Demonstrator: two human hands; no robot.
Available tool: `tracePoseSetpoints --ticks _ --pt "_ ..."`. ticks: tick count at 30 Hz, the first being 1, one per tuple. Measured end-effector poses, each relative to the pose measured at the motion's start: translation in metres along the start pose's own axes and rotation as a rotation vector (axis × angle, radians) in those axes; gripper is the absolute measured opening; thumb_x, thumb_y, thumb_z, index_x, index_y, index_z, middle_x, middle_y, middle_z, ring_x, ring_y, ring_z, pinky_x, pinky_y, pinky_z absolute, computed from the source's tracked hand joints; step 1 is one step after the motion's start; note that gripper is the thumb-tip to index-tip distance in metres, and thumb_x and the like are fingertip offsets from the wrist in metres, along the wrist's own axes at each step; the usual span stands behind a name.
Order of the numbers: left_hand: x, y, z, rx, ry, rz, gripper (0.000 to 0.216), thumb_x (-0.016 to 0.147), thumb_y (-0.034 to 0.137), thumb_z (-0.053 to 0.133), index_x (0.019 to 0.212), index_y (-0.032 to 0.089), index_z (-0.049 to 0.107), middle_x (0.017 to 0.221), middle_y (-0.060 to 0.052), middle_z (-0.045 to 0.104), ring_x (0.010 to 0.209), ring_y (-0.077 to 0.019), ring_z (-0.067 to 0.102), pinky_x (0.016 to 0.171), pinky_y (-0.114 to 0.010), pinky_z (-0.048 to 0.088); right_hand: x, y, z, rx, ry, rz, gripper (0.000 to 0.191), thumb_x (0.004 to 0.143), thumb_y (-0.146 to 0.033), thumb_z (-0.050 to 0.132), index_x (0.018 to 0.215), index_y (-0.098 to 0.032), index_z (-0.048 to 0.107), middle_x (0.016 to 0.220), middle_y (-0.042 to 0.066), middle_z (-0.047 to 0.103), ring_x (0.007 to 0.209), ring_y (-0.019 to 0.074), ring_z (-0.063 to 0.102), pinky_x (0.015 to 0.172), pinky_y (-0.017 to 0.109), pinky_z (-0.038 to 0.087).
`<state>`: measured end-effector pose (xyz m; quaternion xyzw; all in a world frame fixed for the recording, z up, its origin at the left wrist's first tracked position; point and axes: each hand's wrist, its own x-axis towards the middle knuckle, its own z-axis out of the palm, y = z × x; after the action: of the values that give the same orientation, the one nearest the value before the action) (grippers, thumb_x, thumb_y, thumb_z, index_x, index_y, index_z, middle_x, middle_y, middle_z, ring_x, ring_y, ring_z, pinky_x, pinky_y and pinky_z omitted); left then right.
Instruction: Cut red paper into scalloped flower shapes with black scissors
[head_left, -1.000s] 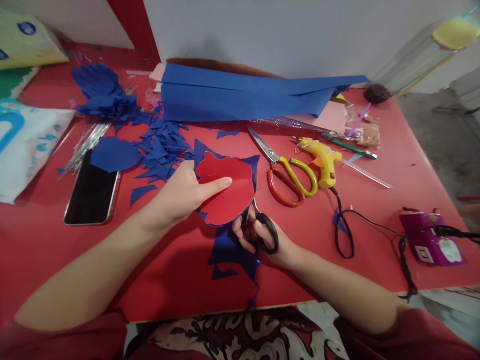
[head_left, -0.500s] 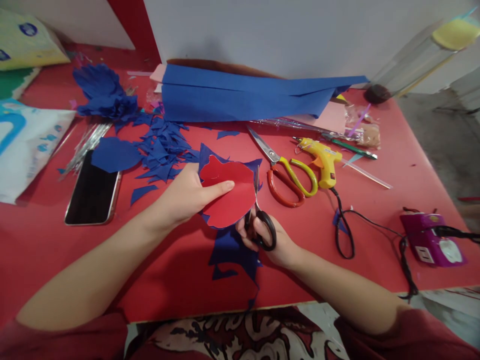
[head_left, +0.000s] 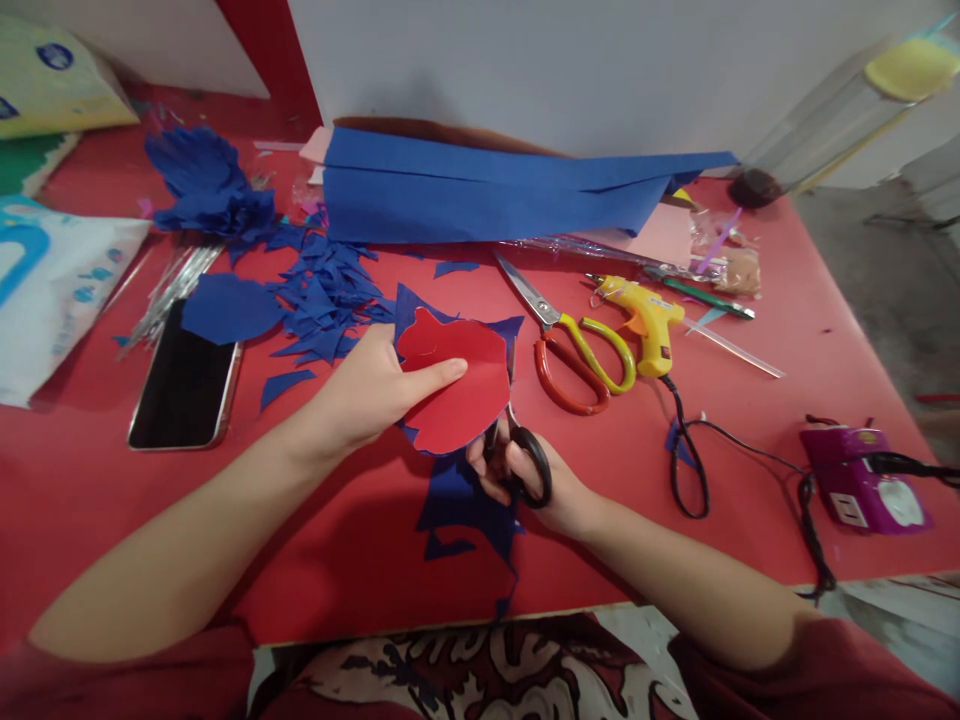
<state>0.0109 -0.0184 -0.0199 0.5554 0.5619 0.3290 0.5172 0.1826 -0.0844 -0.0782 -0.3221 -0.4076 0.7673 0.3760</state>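
My left hand pinches a red paper template laid over blue paper, thumb on top and fingers hidden beneath. The template has a wavy outline, and blue corners stick out past it at the top and lower left. In my right hand is a pair of black-handled scissors, fingers through the loops. The blades stand upright along the right edge of the template, at the blue paper. Cut blue scraps lie on the table just below the hands.
Scissors with red and yellow handles and a yellow glue gun lie to the right. Further right sits a purple power adapter with black cords. At left are a phone and blue paper pieces. Folded blue sheets lie behind.
The paper and my left hand have shifted very slightly left. The scissors' blades look closer together and their handles have moved a little.
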Motion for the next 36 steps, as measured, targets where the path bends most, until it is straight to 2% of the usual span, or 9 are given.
tracePoseSetpoints --ticks 4,12,19,25,31,36 --pt "0.0002 0.0 -0.0003 -0.013 -0.003 0.03 0.031 0.068 0.034 0.071 0.09 0.013 0.066 0.092 -0.006 0.073 0.084 -0.0233 0.067 0.076 -0.032 0.054 -0.0001 -0.0013 0.0001 0.007 -0.027 -0.021 0.047 0.078 -0.06 0.055 0.084 -0.014 0.052 0.063 -0.004 0.042 0.042 0.0046 0.036 0.043 0.023 0.023" --pt "0.0003 0.0014 0.0001 -0.021 -0.01 0.021 0.029 0.067 0.029 0.071 0.091 0.013 0.065 0.093 -0.005 0.073 0.084 -0.0217 0.067 0.075 -0.029 0.054 0.0005 0.0015 -0.0009 0.036 -0.03 -0.033 0.045 0.08 -0.059 0.055 0.083 -0.014 0.053 0.066 -0.004 0.043 0.042 0.0037 0.036 0.043 0.022 0.022" --pt "0.0006 0.0021 -0.0007 0.008 -0.005 0.013 0.031 0.068 0.032 0.071 0.091 0.013 0.065 0.093 -0.005 0.073 0.086 -0.0238 0.067 0.077 -0.032 0.055 0.0014 -0.0007 0.0004 0.032 -0.021 -0.026 0.046 0.078 -0.06 0.055 0.081 -0.014 0.052 0.065 -0.004 0.044 0.041 0.0034 0.036 0.042 0.022 0.021" --pt "0.0003 0.0019 -0.0012 0.041 -0.018 0.025 0.037 0.067 0.03 0.071 0.098 0.013 0.063 0.102 -0.007 0.071 0.094 -0.0255 0.065 0.084 -0.036 0.053 0.0012 0.0031 -0.001 0.059 -0.013 -0.032 0.043 0.08 -0.058 0.055 0.081 -0.015 0.052 0.065 -0.004 0.044 0.041 0.0037 0.036 0.042 0.023 0.021" --pt "0.0002 0.003 -0.0015 0.049 -0.045 0.039 0.037 0.067 0.027 0.071 0.1 0.013 0.062 0.104 -0.007 0.07 0.093 -0.0244 0.066 0.085 -0.035 0.053 0.0012 0.0026 -0.0008 0.057 -0.013 -0.05 0.042 0.081 -0.056 0.055 0.08 -0.015 0.053 0.065 -0.004 0.044 0.041 0.0038 0.036 0.043 0.023 0.021" --pt "0.0003 0.003 -0.0029 0.124 0.009 0.002 0.039 0.065 0.033 0.072 0.098 0.014 0.062 0.102 -0.008 0.07 0.096 -0.0268 0.065 0.088 -0.039 0.051 0.0006 0.0018 -0.0005 0.057 -0.01 -0.043 0.043 0.081 -0.057 0.055 0.082 -0.014 0.053 0.063 -0.004 0.043 0.04 0.0036 0.036 0.043 0.022 0.021"
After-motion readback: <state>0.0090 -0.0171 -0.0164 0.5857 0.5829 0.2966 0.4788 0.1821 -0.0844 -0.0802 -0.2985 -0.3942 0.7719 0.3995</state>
